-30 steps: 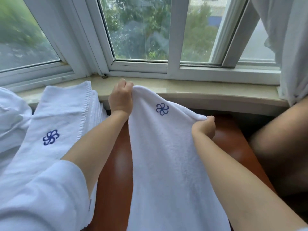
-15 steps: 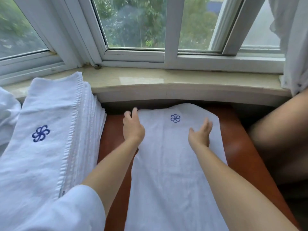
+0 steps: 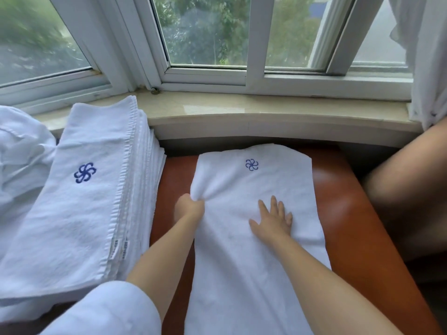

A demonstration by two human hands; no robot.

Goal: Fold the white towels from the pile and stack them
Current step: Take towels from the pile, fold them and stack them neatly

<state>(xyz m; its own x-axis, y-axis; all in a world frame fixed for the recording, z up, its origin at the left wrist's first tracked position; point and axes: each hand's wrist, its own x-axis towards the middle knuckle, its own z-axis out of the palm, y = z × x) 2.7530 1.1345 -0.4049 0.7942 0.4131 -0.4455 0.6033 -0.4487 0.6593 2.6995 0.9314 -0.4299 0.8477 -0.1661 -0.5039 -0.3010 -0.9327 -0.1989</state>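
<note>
Left hand (image 3: 189,207) pinches towel (image 3: 254,262); right hand (image 3: 273,220) presses it.

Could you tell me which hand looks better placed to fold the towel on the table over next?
The left hand, probably: it already pinches the towel at its left edge, bunching the cloth there. The right hand lies flat on the middle, suited to pinning it down.

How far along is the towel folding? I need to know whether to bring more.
Done: a stack of folded towels sits to the left. In hand: one towel lies lengthwise on the brown surface; the left hand grips its left edge, the right hand presses it flat. Left: folding and stacking this towel, plus the crumpled white cloth at far left.
</note>
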